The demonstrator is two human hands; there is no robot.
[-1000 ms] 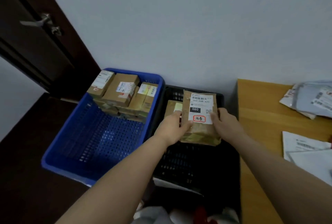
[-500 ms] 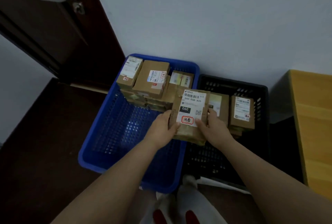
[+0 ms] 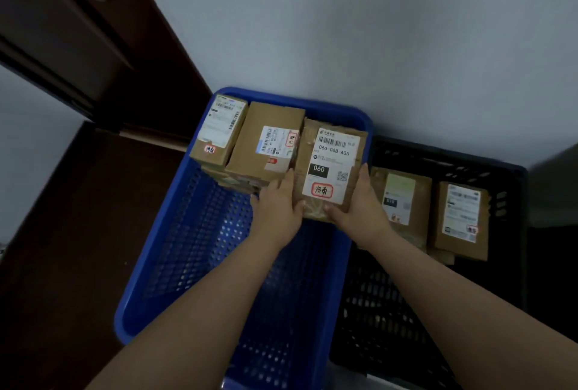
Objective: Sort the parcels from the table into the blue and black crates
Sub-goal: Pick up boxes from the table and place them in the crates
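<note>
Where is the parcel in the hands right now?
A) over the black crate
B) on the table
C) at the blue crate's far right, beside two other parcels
C: both hands hold the parcel in the blue crate, next to the two parcels stacked there; the black crate lies further right.

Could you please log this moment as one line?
step: placing | parcel: over blue crate | left hand, right hand: gripping parcel | black crate: two parcels showing

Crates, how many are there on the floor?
2. The blue crate sits on the left, the black crate right beside it on the right, both against the wall. Nothing shows whether more crates stand outside the picture.
</note>
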